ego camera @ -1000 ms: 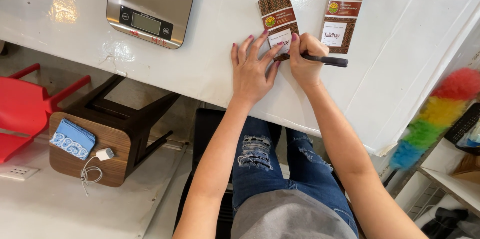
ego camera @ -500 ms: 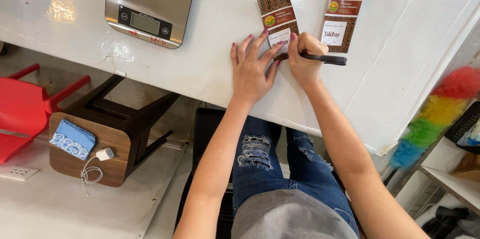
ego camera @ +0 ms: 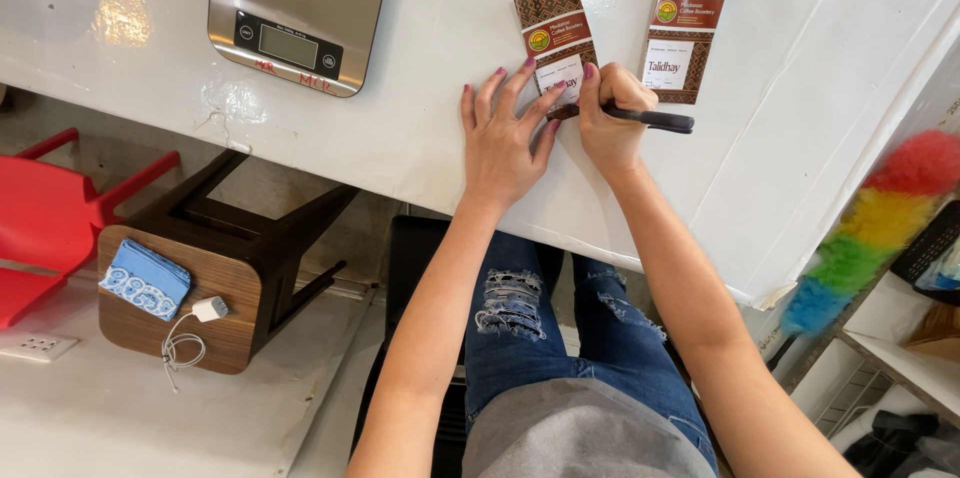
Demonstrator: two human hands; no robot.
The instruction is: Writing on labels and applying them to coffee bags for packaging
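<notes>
Almost nothing has shifted since the earlier frames — your right hand [ego camera: 610, 118] has only crept a little along the label, and your left hand [ego camera: 505, 138] lies where it did. The left hand is spread flat, fingers fanned, its fingertips pressing the lower edge of the brown pouch [ego camera: 555, 38] against the white bench [ego camera: 400, 128]. The right hand is closed around a black marker [ego camera: 650, 119], pinching it near the tip, which meets the pouch's white label panel under your knuckles; the marker's body points away to your right.

A second brown pouch [ego camera: 688, 28] lies flat just beside the first, apart from both hands, its label already written on. Both pouches look flat and sealed; whether anything is in them cannot be told. A steel kitchen scale [ego camera: 300, 8] sits well to the left with nothing on its plate.

What could go wrong — the pouch film looks slick, so if your left fingertips ease off, the pouch may slide under the marker and skew the writing. Your right palm rests close to the wet ink, and dragging it across could smear the lettering.
</notes>
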